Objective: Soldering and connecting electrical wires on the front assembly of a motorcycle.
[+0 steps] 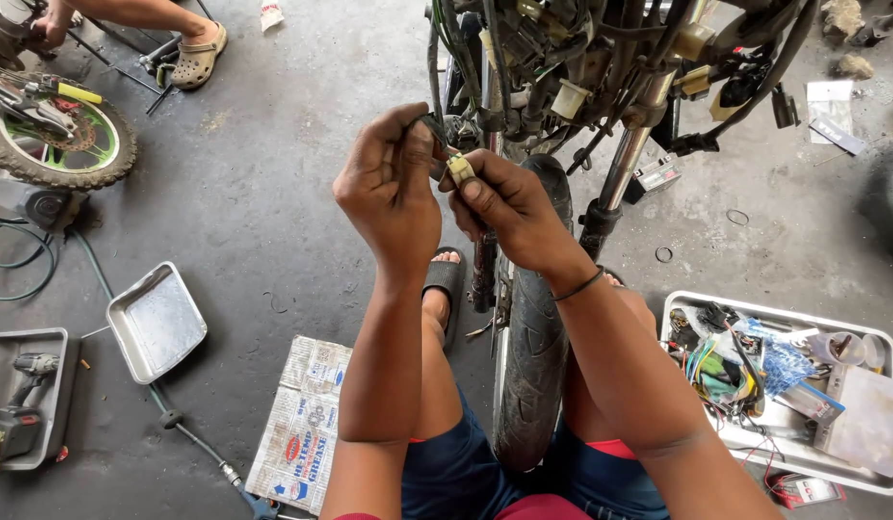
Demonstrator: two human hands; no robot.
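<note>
**Both hands on a small connector at a stripped motorcycle's front end**

The floor is bare grey concrete, stained and dusty, in what looks like a repair workshop. The person sits on it astride the motorcycle's front tyre, below a tangle of exposed wiring and the chrome fork tube.

The left hand is closed, pinching a dark wire, and the right hand grips the small yellowish connector at its end; the two hands touch, raised just in front of the wiring.

Lower left of the legs, a printed sheet of newspaper lies flat, white with red and blue marks. Beside it sits an empty metal tray, and further left a grey case with a cordless drill. On the right, a white tray holds coloured wires and small flat packets. A clear packet lies at upper right. At upper left, another person's sandalled foot rests near a green-rimmed wheel.
</note>
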